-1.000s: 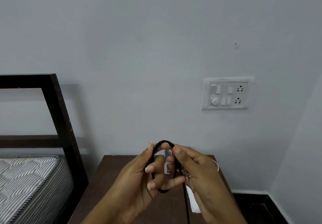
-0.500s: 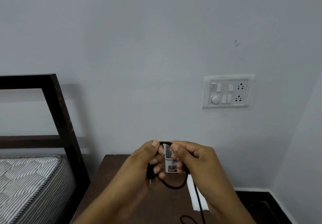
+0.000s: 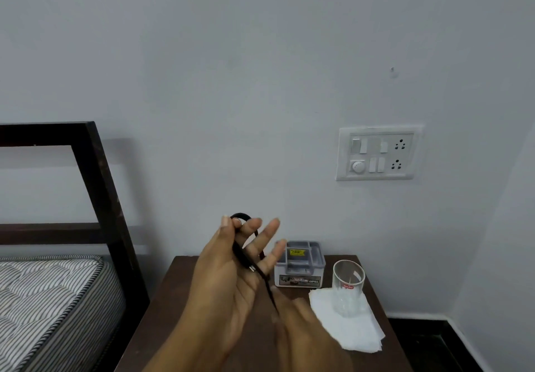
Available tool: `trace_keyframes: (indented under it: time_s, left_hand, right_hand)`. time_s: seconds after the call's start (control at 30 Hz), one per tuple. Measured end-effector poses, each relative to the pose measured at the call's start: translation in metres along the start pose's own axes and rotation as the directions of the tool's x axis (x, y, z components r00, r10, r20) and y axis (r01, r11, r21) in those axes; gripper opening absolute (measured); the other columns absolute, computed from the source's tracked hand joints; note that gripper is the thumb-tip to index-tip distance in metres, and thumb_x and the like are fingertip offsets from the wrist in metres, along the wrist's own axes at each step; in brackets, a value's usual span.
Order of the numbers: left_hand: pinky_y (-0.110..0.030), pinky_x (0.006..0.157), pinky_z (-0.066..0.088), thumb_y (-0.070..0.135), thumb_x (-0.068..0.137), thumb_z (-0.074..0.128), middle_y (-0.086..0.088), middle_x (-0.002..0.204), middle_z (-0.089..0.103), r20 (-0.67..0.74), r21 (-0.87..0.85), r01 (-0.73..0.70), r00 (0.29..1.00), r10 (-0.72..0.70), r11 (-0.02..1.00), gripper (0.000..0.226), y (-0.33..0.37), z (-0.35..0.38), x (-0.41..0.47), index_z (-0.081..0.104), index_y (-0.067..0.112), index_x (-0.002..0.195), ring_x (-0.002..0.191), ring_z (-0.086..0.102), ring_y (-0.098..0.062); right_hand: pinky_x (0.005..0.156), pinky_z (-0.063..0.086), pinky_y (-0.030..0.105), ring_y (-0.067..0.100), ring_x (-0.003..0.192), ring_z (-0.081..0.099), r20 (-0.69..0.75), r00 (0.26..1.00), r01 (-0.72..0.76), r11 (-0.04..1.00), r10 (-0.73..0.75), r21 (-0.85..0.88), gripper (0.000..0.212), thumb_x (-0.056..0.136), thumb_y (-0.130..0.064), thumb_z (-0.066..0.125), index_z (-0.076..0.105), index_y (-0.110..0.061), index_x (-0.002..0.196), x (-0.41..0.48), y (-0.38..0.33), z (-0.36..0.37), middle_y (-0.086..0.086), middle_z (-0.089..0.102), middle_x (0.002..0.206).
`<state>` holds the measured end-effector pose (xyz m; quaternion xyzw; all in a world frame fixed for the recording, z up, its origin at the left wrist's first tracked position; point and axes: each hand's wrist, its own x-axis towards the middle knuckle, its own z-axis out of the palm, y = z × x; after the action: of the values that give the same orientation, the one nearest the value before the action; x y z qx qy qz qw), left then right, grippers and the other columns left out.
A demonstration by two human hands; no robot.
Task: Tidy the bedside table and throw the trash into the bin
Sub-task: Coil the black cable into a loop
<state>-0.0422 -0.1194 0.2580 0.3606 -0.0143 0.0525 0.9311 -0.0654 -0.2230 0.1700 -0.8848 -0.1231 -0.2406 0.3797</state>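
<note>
Separating hands | left hand (image 3: pixel 228 282) fingers pinch black cable (image 3: pixel 242 251) | right hand (image 3: pixel 301 328) lower, blurred, grip unclear

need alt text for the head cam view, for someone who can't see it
A person's left hand holds a looped black cable above a dark wooden bedside table, while the blurred right hand guides the cable's lower end. On the table stand a small grey organiser box, a clear glass and a white tissue; a striped mattress lies at left.
</note>
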Motion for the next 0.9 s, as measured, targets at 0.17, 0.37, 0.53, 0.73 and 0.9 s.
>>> trace_keyframes:
  time_s: [0.17, 0.37, 0.53, 0.73, 0.9]
  left_hand:
    - [-0.052, 0.087, 0.051, 0.04, 0.092, 0.036, -0.008, 0.107, 0.072, 0.098, 0.431, -0.031, 0.995, -0.013, 0.902, 0.034, -0.006, -0.015, -0.005, 0.052, 0.01, 0.094, 0.105, 0.067, -0.024]
    - [-0.029, 0.077, 0.055, 0.033, 0.091, 0.039, -0.012, 0.091, 0.074, 0.22, 0.626, -0.016, 0.963, -0.158, 0.779, 0.036, -0.003, -0.025, -0.008, 0.053, 0.0, 0.094, 0.093, 0.071, -0.02]
    - [-0.048, 0.083, 0.053, 0.039, 0.097, 0.04, -0.024, 0.068, 0.06, 0.312, 0.708, 0.019, 0.888, -0.337, 0.706, 0.047, -0.006, -0.031, -0.008, 0.059, -0.004, 0.099, 0.071, 0.067, -0.029]
    - [-0.062, 0.086, 0.048, 0.041, 0.091, 0.045, -0.002, 0.044, 0.031, 0.319, 0.415, 0.347, 0.81, -0.492, 0.841, 0.041, -0.007, -0.039, -0.007, 0.061, 0.004, 0.082, 0.044, 0.057, -0.027]
    - [-0.058, 0.083, 0.05, 0.037, 0.08, 0.059, 0.004, 0.041, 0.03, 0.286, 0.121, 0.452, 0.837, -0.467, 0.884, 0.029, -0.008, -0.037, -0.006, 0.062, 0.009, 0.074, 0.031, 0.04, -0.013]
  right_hand:
    - [0.076, 0.042, 0.007, -0.01, 0.091, 0.055, 0.065, 0.997, -0.05, 0.999, 0.05, 0.004, 0.034, 0.085, -0.043, 0.04, 0.045, -0.059, 0.115, 0.004, -0.025, -0.032, -0.027, 0.061, 0.091]
    - [0.076, 0.046, 0.01, -0.008, 0.081, 0.058, 0.33, 0.941, -0.1, 0.994, 0.078, 0.051, 0.009, 0.078, -0.052, 0.055, 0.06, -0.053, 0.085, 0.027, -0.037, -0.088, -0.029, 0.063, 0.078]
    - [0.072, 0.046, 0.018, -0.009, 0.084, 0.058, 0.328, 0.939, 0.069, 0.991, -0.104, 0.116, 0.009, 0.079, -0.049, 0.06, 0.067, -0.044, 0.081, 0.057, -0.035, -0.097, -0.029, 0.064, 0.082]
    - [0.07, 0.05, 0.027, 0.002, 0.073, 0.063, 0.21, 0.977, -0.067, 0.913, -0.021, 0.403, 0.005, 0.076, -0.027, 0.071, 0.074, -0.031, 0.074, 0.071, -0.007, -0.071, -0.01, 0.069, 0.079]
    - [0.05, 0.042, 0.015, 0.008, 0.053, 0.054, 0.272, 0.956, -0.256, 0.767, 0.111, 0.588, 0.019, 0.087, -0.018, 0.06, 0.075, -0.03, 0.087, 0.05, 0.001, -0.049, -0.004, 0.072, 0.076]
